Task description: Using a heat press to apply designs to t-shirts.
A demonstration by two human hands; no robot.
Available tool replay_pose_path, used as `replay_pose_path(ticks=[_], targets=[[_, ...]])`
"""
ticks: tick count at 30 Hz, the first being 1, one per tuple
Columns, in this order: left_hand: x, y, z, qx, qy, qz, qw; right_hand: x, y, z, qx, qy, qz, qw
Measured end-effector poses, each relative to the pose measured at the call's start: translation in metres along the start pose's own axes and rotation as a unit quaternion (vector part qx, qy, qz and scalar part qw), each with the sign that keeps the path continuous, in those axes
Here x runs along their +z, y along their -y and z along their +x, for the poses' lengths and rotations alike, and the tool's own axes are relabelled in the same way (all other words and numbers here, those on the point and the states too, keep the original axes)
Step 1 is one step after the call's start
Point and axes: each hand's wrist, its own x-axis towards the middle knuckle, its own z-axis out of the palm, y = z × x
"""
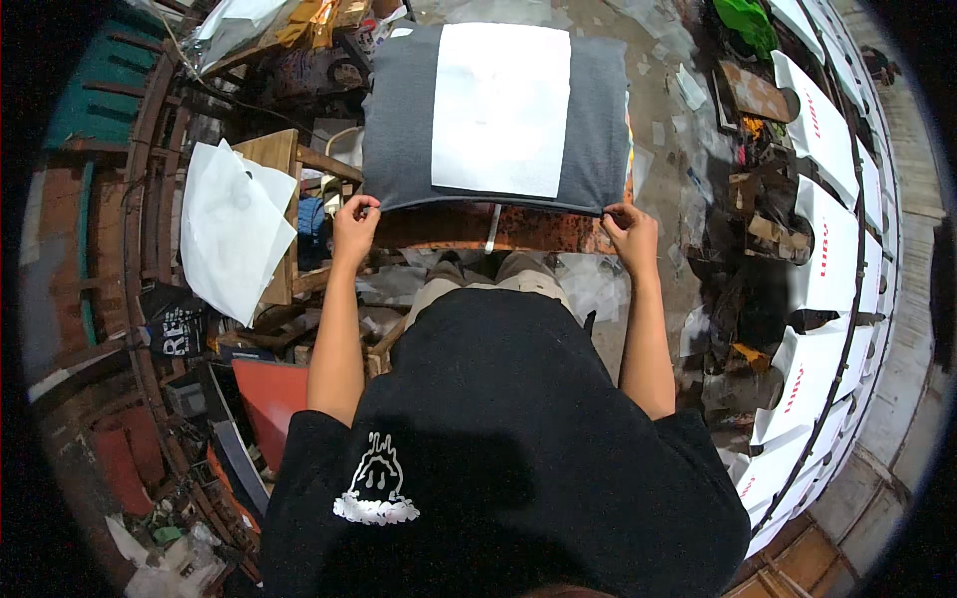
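Note:
A dark grey fabric piece (pixel 401 110), perhaps a shirt, is stretched over a flat board in front of me. On its middle lies a white sheet of paper (pixel 503 110), faintly marked and reaching almost to the near hem. My left hand (pixel 353 227) pinches the near left corner of the fabric between thumb and fingers. At the near right corner, my right hand (pixel 630 234) grips the hem the same way. Between my hands the near edge is pulled out, with a rusty, brownish surface (pixel 439 229) showing below it.
White paper sheets (pixel 234 224) rest on a wooden stand (pixel 279 269) to my left. Along the right side, white garments with red print (pixel 827 239) are lined up in rows. Scraps of paper (pixel 690 88) litter the floor. A red panel (pixel 269 389) leans at lower left.

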Motion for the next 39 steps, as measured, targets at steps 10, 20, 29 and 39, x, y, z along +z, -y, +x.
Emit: replay_pose_path(ticks=[10,20,29,39], targets=[[-0.003,0.001,-0.001,0.030,-0.052,-0.011,0.998,-0.017,0.014,-0.002,0.027,0.026,-0.003,0.999],[0.021,-0.009,0.001,0.001,-0.078,0.025,0.997,0.003,0.001,0.013,-0.021,0.061,-0.066,0.996],[0.086,-0.054,-0.030,0.316,-0.069,0.195,0.926,0.060,0.063,0.035,0.108,0.237,0.133,0.956],[0.143,-0.068,-0.029,0.318,0.051,0.332,0.887,0.052,0.097,0.047,0.184,0.244,0.390,0.869]])
